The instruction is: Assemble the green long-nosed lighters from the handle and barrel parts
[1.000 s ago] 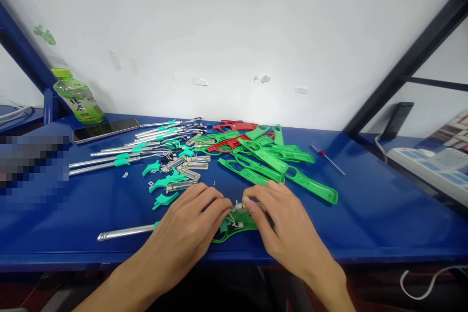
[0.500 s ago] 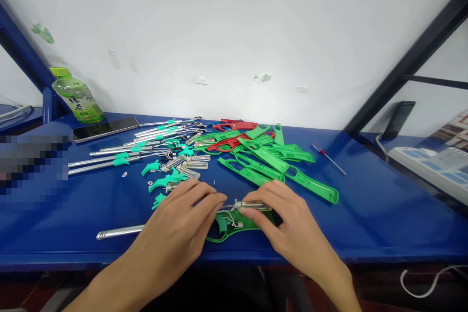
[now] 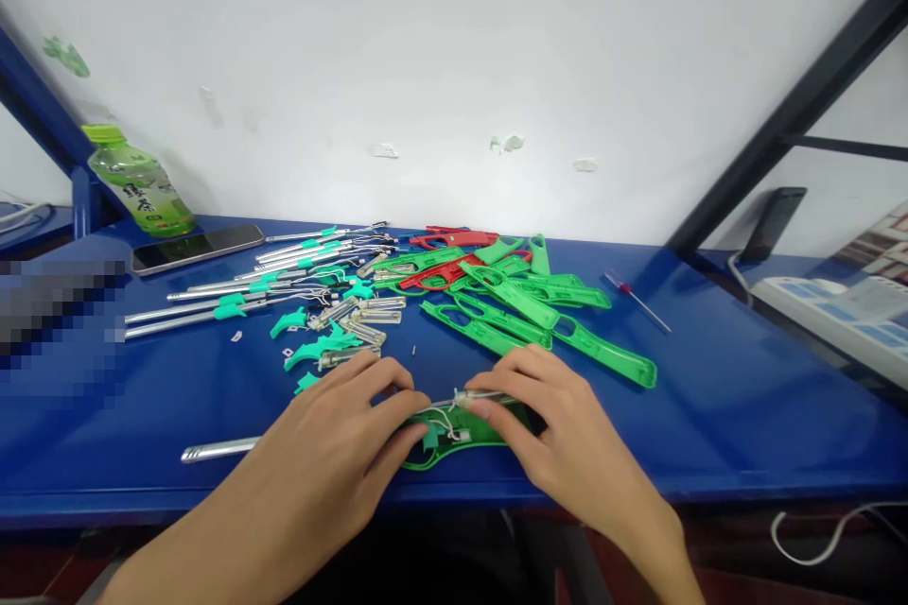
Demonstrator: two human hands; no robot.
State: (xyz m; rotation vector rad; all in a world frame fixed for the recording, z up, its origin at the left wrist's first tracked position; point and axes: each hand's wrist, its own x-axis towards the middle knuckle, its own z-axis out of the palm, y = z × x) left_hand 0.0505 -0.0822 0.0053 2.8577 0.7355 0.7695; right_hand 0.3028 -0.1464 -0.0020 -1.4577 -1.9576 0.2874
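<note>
A green plastic handle shell (image 3: pixel 454 440) lies near the front edge of the blue table (image 3: pixel 744 406), with a teal trigger piece and thin wires inside it. My left hand (image 3: pixel 347 435) rests on its left end, fingers curled down on it and on a silver tube (image 3: pixel 217 449) that sticks out to the left. My right hand (image 3: pixel 543 421) pinches a small clear metal-tipped part (image 3: pixel 477 397) over the shell's top edge.
Behind the hands lie a heap of green and red handle shells (image 3: pixel 517 302), silver tubes with teal collars (image 3: pixel 234 298), loose teal triggers (image 3: pixel 319 348) and metal clips (image 3: pixel 373 314). A small screwdriver (image 3: pixel 637 300), a phone (image 3: pixel 197 248) and a green bottle (image 3: pixel 138 181) sit further back.
Both hands stayed on the green shell. The right hand's pinched part dropped slightly toward the shell, and the left fingers shifted down onto its left end.
</note>
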